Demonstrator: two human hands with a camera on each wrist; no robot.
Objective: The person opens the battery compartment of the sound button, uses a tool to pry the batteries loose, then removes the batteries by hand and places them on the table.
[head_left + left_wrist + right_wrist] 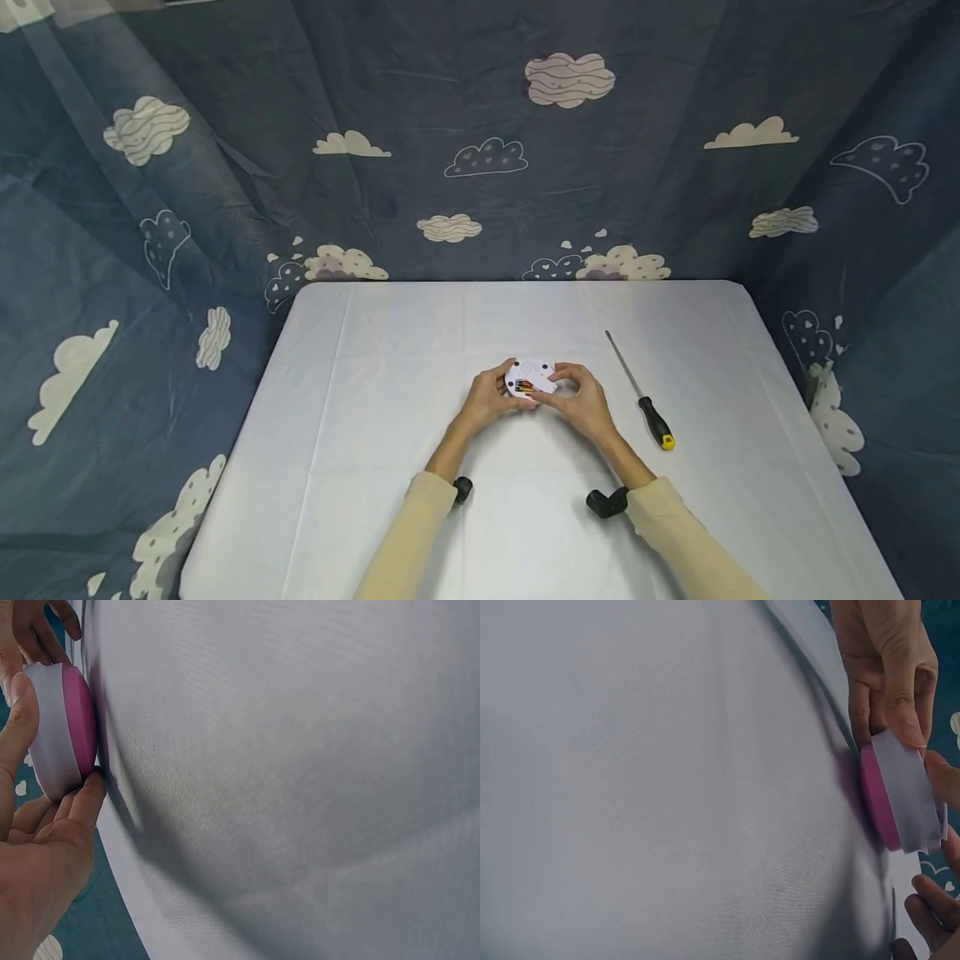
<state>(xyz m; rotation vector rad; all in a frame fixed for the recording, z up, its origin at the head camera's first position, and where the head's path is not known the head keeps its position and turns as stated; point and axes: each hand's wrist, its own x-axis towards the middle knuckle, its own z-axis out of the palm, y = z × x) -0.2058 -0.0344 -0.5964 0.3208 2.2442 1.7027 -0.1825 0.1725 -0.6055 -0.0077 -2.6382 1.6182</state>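
Note:
In the head view a round white device (529, 367) with small dark feet and a dotted grille is held just over the white table. Its battery compartment (524, 386) is uncovered, with coloured batteries inside. The left hand (486, 399) grips the device's left side, thumb at the near edge. Between thumb and index finger, the right hand (585, 406) pinches a small white battery cover (543, 383) beside the compartment. Seen edge-on in the left wrist view, the device has a white body (56, 735) and a pink underside (81, 724) facing the table.
A screwdriver (655, 423) with a black and yellow handle lies right of the hands, its tip pointing away. A white cloth covers the table (390, 350). Dark blue cloud-patterned curtains (480, 108) surround the back and sides.

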